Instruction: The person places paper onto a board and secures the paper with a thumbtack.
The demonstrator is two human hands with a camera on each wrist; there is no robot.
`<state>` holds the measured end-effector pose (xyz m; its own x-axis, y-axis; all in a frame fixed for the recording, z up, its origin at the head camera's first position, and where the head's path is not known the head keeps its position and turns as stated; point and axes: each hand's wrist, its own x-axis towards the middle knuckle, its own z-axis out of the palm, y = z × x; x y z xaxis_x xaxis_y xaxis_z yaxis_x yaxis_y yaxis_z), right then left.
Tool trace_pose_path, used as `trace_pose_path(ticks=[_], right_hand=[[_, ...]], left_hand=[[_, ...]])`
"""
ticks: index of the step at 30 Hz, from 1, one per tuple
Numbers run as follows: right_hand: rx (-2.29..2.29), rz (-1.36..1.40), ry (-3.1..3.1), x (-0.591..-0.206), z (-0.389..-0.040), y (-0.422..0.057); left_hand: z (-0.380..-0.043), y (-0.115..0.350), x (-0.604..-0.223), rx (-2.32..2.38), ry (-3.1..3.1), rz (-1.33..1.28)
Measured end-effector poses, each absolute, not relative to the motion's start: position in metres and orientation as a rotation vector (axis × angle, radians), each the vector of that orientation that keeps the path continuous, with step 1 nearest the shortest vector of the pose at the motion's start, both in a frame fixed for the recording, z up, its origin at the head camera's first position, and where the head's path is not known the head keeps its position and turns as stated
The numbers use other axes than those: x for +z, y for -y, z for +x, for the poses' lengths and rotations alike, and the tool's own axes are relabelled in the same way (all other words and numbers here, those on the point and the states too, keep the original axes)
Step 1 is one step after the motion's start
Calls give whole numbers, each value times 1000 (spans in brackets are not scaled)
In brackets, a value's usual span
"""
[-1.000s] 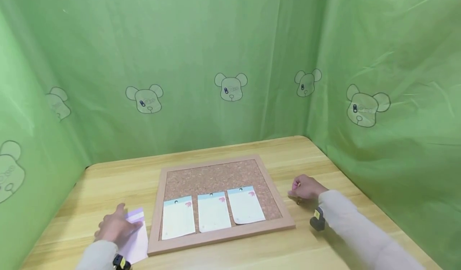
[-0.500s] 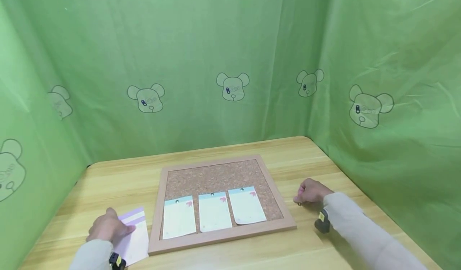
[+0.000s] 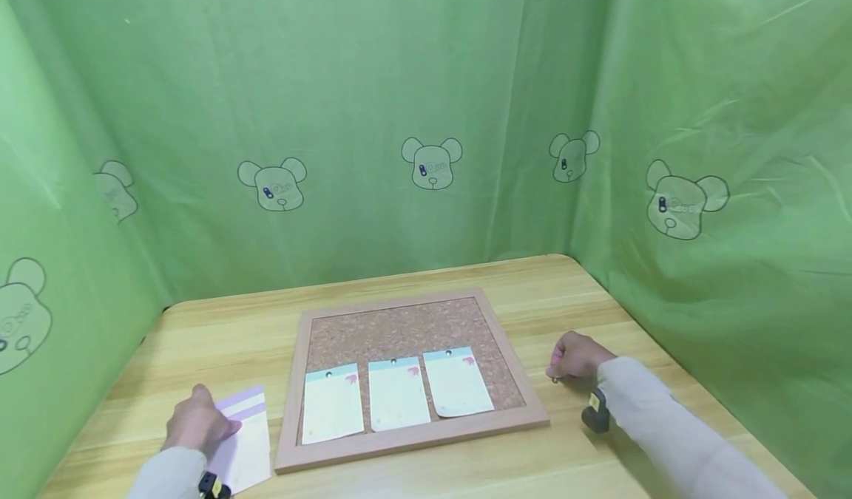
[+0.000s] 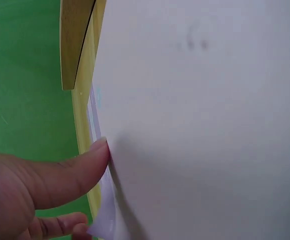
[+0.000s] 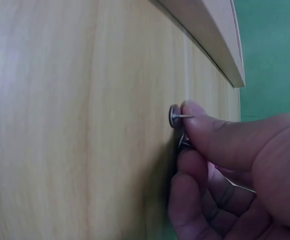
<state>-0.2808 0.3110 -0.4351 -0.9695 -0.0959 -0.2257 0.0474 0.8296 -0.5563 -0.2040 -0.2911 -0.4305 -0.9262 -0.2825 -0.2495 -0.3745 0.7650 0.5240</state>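
My left hand [image 3: 198,423] is at the left edge of a white note sheet [image 3: 248,451] with purple bands. In the left wrist view the thumb presses on the edge of the sheet [image 4: 200,120], pinching it. A purple strip curls beneath, and the other fingers are partly hidden. On the right, my right hand [image 3: 577,356] is low over the table; its thumb and forefinger pinch a thumbtack [image 5: 184,142]. Another thumbtack [image 5: 173,116] touches or lies just by the thumb tip, its pin pointing at it; I cannot tell whether it is held.
Between the hands lies a wood-framed cork board [image 3: 393,329]. Three white notes with blue tops, such as the middle note [image 3: 399,395], are tacked along its lower half. Green curtains [image 3: 346,77] with bear heads surround the wooden table [image 3: 426,477].
My left hand has drawn back leftward from over the sheet to its edge, and the sheet has shifted slightly left. The right hand has moved slightly right, then stayed almost still.
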Motion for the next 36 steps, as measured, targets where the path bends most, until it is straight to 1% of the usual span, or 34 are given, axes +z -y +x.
trace_pose_path(ticks=[9, 15, 27, 33, 36], right_hand=[[-891, -135, -2748, -432, -278, -308], [-885, -174, -2761, -432, -279, -307], [-911, -181, -2780, -431, -282, -306], [-920, -196, -2801, -432, -282, -305], [-913, -180, -2820, -432, -283, -306]], left_hand=[[-207, 293, -431, 848, -2872, -413], [-203, 296, -434, 1005, -2859, -347], [-205, 300, -429, 1139, -2812, -368], [-200, 299, -431, 1215, -2776, -343], [-203, 301, -432, 1161, -2832, -305]])
